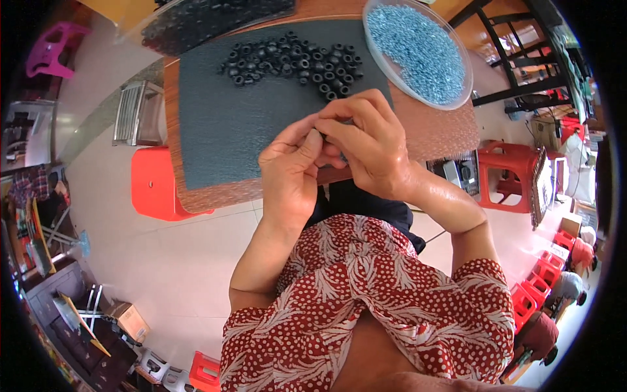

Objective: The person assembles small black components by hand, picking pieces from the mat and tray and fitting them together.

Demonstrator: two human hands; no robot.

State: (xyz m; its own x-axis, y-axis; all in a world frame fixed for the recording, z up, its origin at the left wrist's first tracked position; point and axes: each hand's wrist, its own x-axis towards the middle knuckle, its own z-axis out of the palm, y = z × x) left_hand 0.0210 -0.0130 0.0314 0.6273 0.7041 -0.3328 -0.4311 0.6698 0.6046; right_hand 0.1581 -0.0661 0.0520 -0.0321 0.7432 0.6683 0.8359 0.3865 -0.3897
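My left hand (292,157) and my right hand (367,140) meet above the near edge of a dark grey mat (222,130). Thumbs and fingertips of both are pinched together. Whatever lies between them is too small and covered to make out; a dark speck shows at the fingertips. Beyond my hands, a loose heap of black ring-like beads (287,59) is spread on the far part of the mat. To the right of it, a round clear tub (385,64) holds a mass of tiny light-blue glassy pieces (418,49).
A clear box (215,26) of black pieces sits at the table's far left. The wooden table (434,130) shows around the mat. Red stools (151,183) stand at both sides, a pink stool (57,49) far left, a dark chair (509,59) far right. People sit at lower right.
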